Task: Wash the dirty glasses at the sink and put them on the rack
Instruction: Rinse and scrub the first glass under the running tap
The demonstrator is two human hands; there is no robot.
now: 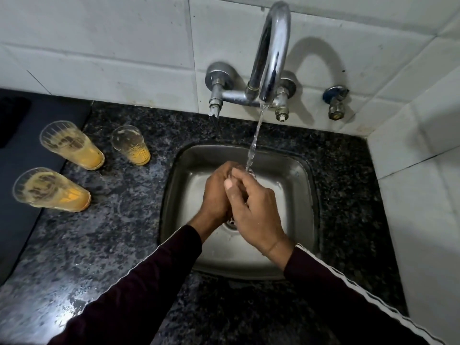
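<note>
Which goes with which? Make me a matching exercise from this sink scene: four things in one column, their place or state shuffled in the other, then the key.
Column one:
1. Glass in the hands
2. Three dirty glasses
3. Tap
4. Drain

Column two:
A. On the granite counter left of the sink, with orange residue inside
B. Fixed on the tiled wall, running water
C. Held over the sink basin under the stream
D. In the sink floor, partly hidden under the hands

Pairs: 1-C, 2-A, 3-B, 4-D
</note>
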